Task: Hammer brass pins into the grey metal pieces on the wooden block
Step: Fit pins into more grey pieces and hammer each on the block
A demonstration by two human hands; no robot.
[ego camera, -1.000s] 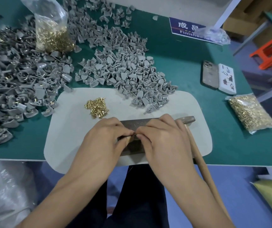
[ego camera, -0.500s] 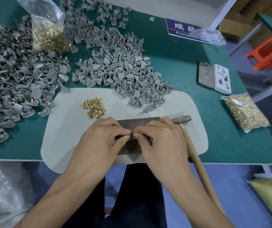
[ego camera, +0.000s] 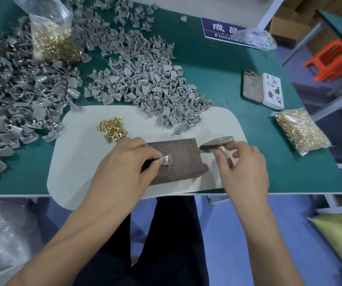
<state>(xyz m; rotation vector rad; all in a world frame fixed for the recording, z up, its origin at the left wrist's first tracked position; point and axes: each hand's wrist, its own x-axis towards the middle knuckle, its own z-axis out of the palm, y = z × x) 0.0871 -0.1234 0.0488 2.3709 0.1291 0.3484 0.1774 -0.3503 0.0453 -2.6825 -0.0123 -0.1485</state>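
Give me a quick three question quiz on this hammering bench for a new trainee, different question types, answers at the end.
1. True or false: the left hand holds a small grey metal piece on the brown wooden block.
2. The right hand is at which tool? A) pliers B) wooden-handled hammer C) screwdriver
3. Fill in: the loose heap of brass pins lies on the ___ mat.

Key: 1 true; 2 B; 3 white.
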